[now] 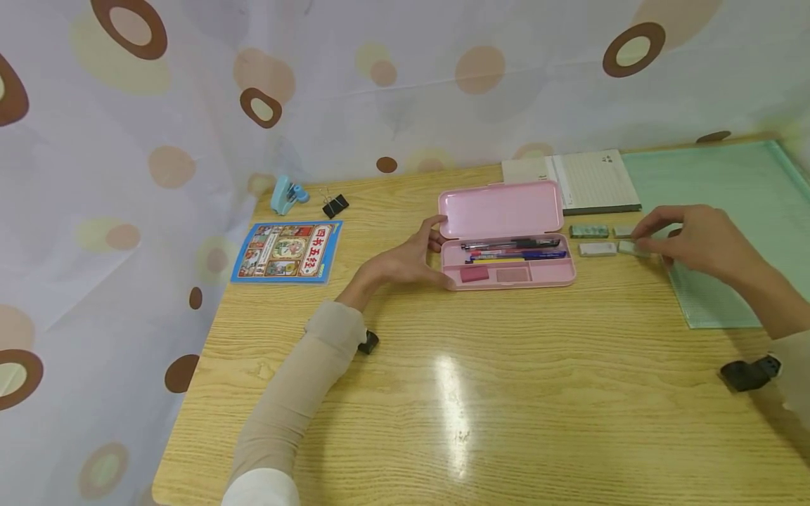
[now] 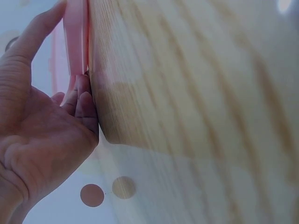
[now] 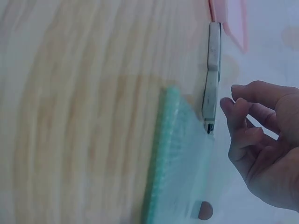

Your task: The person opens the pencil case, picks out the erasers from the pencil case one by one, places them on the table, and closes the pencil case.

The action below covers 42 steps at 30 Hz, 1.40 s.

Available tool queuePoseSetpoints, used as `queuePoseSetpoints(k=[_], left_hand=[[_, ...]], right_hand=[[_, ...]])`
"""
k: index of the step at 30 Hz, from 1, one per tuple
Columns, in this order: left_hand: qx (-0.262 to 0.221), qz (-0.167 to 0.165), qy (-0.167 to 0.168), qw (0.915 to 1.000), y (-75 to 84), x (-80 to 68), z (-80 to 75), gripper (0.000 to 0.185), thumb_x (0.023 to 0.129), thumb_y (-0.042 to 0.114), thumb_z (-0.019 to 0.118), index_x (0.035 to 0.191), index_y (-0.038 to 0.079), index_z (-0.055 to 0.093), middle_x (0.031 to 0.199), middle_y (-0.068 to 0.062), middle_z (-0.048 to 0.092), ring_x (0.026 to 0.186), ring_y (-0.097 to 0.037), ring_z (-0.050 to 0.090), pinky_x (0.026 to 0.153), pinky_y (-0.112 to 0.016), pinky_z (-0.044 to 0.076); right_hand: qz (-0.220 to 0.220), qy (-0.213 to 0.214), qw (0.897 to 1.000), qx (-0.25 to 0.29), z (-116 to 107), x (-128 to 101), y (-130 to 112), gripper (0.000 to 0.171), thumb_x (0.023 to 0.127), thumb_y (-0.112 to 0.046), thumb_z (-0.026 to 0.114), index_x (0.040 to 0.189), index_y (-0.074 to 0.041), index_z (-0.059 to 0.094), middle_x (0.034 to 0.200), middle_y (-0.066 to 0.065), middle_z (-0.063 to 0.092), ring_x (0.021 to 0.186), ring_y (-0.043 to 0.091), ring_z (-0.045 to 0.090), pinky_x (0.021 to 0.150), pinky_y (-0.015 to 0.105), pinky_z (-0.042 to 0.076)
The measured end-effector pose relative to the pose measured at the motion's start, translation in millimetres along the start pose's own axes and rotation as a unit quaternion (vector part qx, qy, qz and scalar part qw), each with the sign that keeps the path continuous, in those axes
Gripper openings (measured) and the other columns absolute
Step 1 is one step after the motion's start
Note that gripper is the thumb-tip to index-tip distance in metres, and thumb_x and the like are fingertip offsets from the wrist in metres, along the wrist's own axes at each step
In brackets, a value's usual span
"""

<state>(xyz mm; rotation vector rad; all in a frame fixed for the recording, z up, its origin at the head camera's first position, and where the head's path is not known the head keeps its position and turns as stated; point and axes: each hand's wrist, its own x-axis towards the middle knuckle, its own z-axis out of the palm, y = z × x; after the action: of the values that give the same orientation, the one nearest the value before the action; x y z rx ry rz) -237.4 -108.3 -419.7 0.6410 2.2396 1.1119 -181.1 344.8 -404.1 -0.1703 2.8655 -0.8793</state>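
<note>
The left hand (image 1: 410,263) grips the left end of the open pink case (image 1: 552,271), where pens (image 1: 515,244) lie. Just right of the case sit four small blocks (image 1: 598,249) in two rows; the right hand (image 1: 696,240), loosely curled and holding nothing, hovers over the right pair.

A binder clip (image 1: 336,206) neighbours an indistinct blue gadget (image 1: 281,196).

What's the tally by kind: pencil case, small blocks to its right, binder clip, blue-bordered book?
Pink pencil case: 1
Small blocks: 4
Binder clip: 1
Blue-bordered book: 1
Total: 7
</note>
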Motion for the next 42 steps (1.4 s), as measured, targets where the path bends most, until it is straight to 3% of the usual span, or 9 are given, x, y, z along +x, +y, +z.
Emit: queuePoseSetpoints(k=[7,12,16,20,23,30,34,37,42], left_hand=[[-0.004,-0.001,0.002,1.0000,1.0,-1.2,-0.6,0.123,0.078,0.029,0.093,0.164,0.021,0.005,0.142,-0.004,0.040,0.129,-0.018,0.042,0.114,-0.031,0.036],[-0.004,0.002,-0.001,1.0000,0.2,-0.1,-0.4,0.122,0.079,0.029,0.092,0.164,0.021,0.005,0.142,-0.005,0.040,0.129,-0.018,0.042,0.114,-0.030,0.036],[-0.001,0.002,-0.003,1.0000,-1.1,1.1,-1.3,0.122,0.079,0.029,0.092,0.164,0.022,0.005,0.142,-0.005,0.039,0.129,-0.018,0.042,0.113,-0.030,0.037],[0.002,0.000,-0.003,1.0000,-1.6,1.0,-1.7,0.121,0.079,0.029,0.092,0.164,0.022,0.005,0.143,-0.005,0.039,0.128,-0.018,0.041,0.113,-0.030,0.036],[0.001,-0.003,-0.003,1.0000,-1.3,0.3,-1.1,0.122,0.079,0.029,0.092,0.164,0.022,0.005,0.143,-0.005,0.039,0.129,-0.018,0.041,0.113,-0.031,0.036],[0.006,-0.002,-0.003,1.0000,0.5,0.5,-0.4,0.121,0.079,0.029,0.092,0.163,0.023,0.005,0.143,-0.006,0.039,0.128,-0.019,0.041,0.114,-0.031,0.036],[0.009,-0.002,-0.002,1.0000,0.6,0.6,-0.5,0.122,0.079,0.029,0.092,0.164,0.023,0.005,0.143,-0.005,0.039,0.128,-0.018,0.041,0.113,-0.031,0.037],[0.009,0.000,-0.003,1.0000,1.1,0.4,-0.7,0.123,0.079,0.029,0.092,0.164,0.023,0.004,0.143,-0.006,0.039,0.129,-0.019,0.041,0.113,-0.032,0.037],[0.010,0.005,-0.005,0.9999,1.1,0.1,-0.7,0.122,0.079,0.028,0.092,0.163,0.022,0.004,0.143,-0.006,0.039,0.129,-0.019,0.042,0.113,-0.032,0.037]], right_hand=[[-0.010,-0.021,0.997,0.070,7,-3,-27,0.031,0.100,-0.034,0.071,0.119,-0.009,0.071,0.102,0.009,0.069,0.059,0.026,0.059,0.051,0.033,0.042],[-0.020,-0.051,0.992,0.110,19,0,-51,0.027,0.100,-0.029,0.072,0.121,-0.012,0.071,0.106,0.009,0.070,0.052,0.023,0.052,0.043,0.034,0.039],[-0.042,-0.088,0.982,0.162,34,4,-71,0.023,0.101,-0.018,0.070,0.122,-0.008,0.071,0.112,0.011,0.071,0.050,0.019,0.050,0.042,0.032,0.039],[-0.064,-0.130,0.972,0.185,49,9,-91,0.025,0.099,-0.017,0.073,0.122,-0.009,0.071,0.116,0.011,0.071,0.054,0.019,0.054,0.044,0.030,0.040],[-0.087,-0.147,0.970,0.172,57,12,-101,0.024,0.098,-0.017,0.074,0.121,-0.011,0.073,0.118,0.011,0.071,0.056,0.020,0.058,0.047,0.030,0.044],[-0.172,-0.109,0.976,0.073,72,17,-112,0.017,0.096,-0.009,0.075,0.112,-0.014,0.078,0.098,0.004,0.072,0.052,0.011,0.052,0.054,0.028,0.045],[-0.194,-0.093,0.976,0.044,76,17,-115,0.018,0.093,-0.015,0.080,0.111,-0.014,0.079,0.101,0.001,0.075,0.059,0.011,0.052,0.063,0.029,0.044],[-0.202,-0.086,0.975,0.037,78,17,-117,0.022,0.092,-0.016,0.081,0.114,-0.013,0.079,0.111,0.002,0.075,0.074,0.013,0.057,0.073,0.033,0.047],[-0.240,-0.072,0.968,0.011,83,19,-117,0.025,0.093,-0.008,0.078,0.118,-0.007,0.078,0.113,0.005,0.074,0.096,0.019,0.060,0.081,0.038,0.047]])
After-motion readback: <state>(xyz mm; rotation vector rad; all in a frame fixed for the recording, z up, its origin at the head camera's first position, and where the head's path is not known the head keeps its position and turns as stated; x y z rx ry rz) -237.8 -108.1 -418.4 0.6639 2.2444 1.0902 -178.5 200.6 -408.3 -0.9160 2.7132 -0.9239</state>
